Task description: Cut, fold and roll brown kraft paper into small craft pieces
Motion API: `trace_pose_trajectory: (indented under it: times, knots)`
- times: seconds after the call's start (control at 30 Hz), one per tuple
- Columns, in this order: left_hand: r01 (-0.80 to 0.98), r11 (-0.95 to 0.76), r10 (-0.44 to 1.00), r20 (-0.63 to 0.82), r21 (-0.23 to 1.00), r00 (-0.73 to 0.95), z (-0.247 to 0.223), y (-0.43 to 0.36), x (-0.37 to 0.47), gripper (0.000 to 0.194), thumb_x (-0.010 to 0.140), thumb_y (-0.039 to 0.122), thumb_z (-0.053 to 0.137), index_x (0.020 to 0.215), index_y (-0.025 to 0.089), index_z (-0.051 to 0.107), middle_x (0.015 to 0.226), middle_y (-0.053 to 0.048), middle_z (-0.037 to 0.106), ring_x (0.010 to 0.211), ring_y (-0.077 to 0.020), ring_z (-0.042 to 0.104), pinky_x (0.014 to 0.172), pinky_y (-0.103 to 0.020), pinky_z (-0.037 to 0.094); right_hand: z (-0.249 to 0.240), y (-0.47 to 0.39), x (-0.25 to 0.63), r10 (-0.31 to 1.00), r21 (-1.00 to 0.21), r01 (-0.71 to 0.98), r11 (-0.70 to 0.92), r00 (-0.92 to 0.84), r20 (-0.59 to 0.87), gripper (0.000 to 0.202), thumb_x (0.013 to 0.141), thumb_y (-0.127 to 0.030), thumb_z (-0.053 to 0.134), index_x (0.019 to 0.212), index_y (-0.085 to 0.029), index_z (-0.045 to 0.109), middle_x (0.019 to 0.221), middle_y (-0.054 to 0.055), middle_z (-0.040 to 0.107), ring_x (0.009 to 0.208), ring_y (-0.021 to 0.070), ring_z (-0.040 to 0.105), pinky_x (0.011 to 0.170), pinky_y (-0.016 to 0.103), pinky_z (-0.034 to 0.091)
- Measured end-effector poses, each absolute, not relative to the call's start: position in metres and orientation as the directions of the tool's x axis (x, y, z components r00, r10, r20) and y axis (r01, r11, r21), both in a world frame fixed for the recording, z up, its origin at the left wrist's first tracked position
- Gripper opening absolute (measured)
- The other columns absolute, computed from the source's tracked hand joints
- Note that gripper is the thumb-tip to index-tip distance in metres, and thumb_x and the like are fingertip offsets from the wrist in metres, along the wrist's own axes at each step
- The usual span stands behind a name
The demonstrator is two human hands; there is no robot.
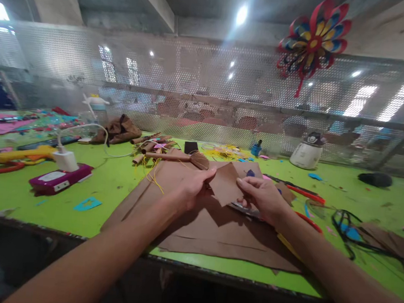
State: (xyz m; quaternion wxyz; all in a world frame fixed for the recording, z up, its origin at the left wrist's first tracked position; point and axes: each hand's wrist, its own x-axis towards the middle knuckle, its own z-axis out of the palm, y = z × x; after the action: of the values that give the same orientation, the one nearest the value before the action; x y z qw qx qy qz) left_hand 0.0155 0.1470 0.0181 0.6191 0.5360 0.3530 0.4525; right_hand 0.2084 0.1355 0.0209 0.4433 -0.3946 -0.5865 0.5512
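A small, angular piece of brown paper (226,184) is raised above larger brown paper sheets (197,238) on the table. My left hand (196,188) pinches its left edge between thumb and fingers. At its right edge, the fingertips of my right hand (263,198) are closed on the same piece. Below my right hand shows a silvery metal tool (248,210), partly hidden, so I cannot tell whether the hand also holds it. A brown paper fan-shaped piece with a rolled stem (173,157) lies just beyond my left hand.
On the green table (86,221) are a purple power strip (60,179) with a white plug, yellow-handled tool (27,153), rolled paper tubes, red-and-black cutter (304,192), eyeglasses (343,234) and white container (307,151). A perforated screen (194,75) stands behind; a paper flower (314,41) hangs there.
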Motion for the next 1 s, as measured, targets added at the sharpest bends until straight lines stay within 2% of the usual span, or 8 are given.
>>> trace_pose_trajectory:
  times: [0.07,0.27,0.37,0.53,0.67,0.8,0.9,1.0]
  knots:
    - [-0.244,0.062,0.948,0.019,0.968,0.317,0.018,0.148,0.014,0.034,0.074,0.041,0.062,0.089,0.01,0.062,0.079,-0.008,0.061,0.071,-0.0147,0.056,0.065,-0.026,0.043,0.022,0.137,0.21,0.973,-0.989,-0.026,0.143,-0.178,0.145,0.035,0.062,-0.046,0.074,0.068,-0.015,0.061,0.046,-0.003,0.055,0.038,0.0067,0.047,0.038,0.019,0.032]
    - [-0.077,0.091,0.898,-0.049,0.993,0.438,0.022,0.138,0.013,0.018,0.068,0.026,0.07,0.072,0.01,0.063,0.065,-0.004,0.058,0.058,-0.0102,0.052,0.058,-0.024,0.039,0.024,0.143,0.216,0.977,-0.976,-0.04,0.213,-0.02,0.214,0.034,0.056,-0.044,0.077,0.065,-0.015,0.062,0.049,-0.004,0.05,0.038,0.005,0.039,0.036,0.019,0.027]
    - [-0.003,0.085,0.897,-0.075,0.996,0.435,0.025,0.133,0.014,0.016,0.065,0.023,0.072,0.069,0.011,0.062,0.063,-0.004,0.059,0.058,-0.0095,0.051,0.059,-0.024,0.039,0.024,0.144,0.218,0.974,-0.973,-0.066,0.221,-0.036,0.224,0.034,0.055,-0.044,0.078,0.064,-0.015,0.062,0.053,-0.003,0.052,0.041,0.0052,0.038,0.037,0.02,0.027]
    - [0.012,0.099,0.906,-0.095,0.995,0.412,0.026,0.131,0.016,0.014,0.067,0.023,0.07,0.07,0.011,0.061,0.067,-0.006,0.062,0.056,-0.0083,0.052,0.053,-0.021,0.037,0.025,0.141,0.218,0.983,-0.972,-0.216,0.09,-0.137,0.122,0.033,0.06,-0.044,0.075,0.072,-0.015,0.065,0.07,0.003,0.061,0.056,0.0111,0.051,0.048,0.024,0.041]
    - [-0.058,0.11,0.902,-0.075,0.992,0.426,0.025,0.134,0.015,0.017,0.069,0.024,0.07,0.074,0.01,0.061,0.068,-0.007,0.063,0.055,-0.0078,0.054,0.055,-0.021,0.04,0.025,0.14,0.216,0.965,-0.959,-0.277,0.063,-0.23,0.129,0.03,0.062,-0.041,0.076,0.069,-0.014,0.066,0.066,0.002,0.06,0.06,0.0133,0.054,0.058,0.028,0.047]
    - [-0.09,0.065,0.886,-0.015,0.994,0.463,0.023,0.136,0.015,0.023,0.075,0.032,0.064,0.076,0.009,0.06,0.073,-0.012,0.067,0.058,-0.0118,0.059,0.056,-0.023,0.043,0.024,0.141,0.215,0.971,-0.965,-0.24,0.107,-0.183,0.153,0.03,0.06,-0.041,0.077,0.061,-0.014,0.064,0.056,0.0,0.057,0.052,0.011,0.05,0.053,0.026,0.045]
    - [-0.124,0.071,0.881,-0.004,0.99,0.474,0.023,0.136,0.017,0.026,0.077,0.034,0.062,0.078,0.009,0.06,0.077,-0.015,0.068,0.062,-0.0156,0.063,0.057,-0.025,0.045,0.021,0.143,0.215,0.967,-0.961,-0.255,0.105,-0.199,0.159,0.03,0.063,-0.043,0.075,0.068,-0.014,0.067,0.061,0.001,0.062,0.054,0.0117,0.053,0.056,0.026,0.046]
    - [-0.14,0.091,0.891,-0.018,0.986,0.453,0.023,0.135,0.017,0.027,0.076,0.036,0.062,0.081,0.01,0.061,0.075,-0.012,0.067,0.062,-0.0153,0.062,0.054,-0.024,0.044,0.019,0.145,0.216,0.958,-0.958,-0.271,0.097,-0.236,0.164,0.03,0.065,-0.042,0.074,0.074,-0.014,0.069,0.068,0.002,0.066,0.063,0.0143,0.058,0.063,0.028,0.048]
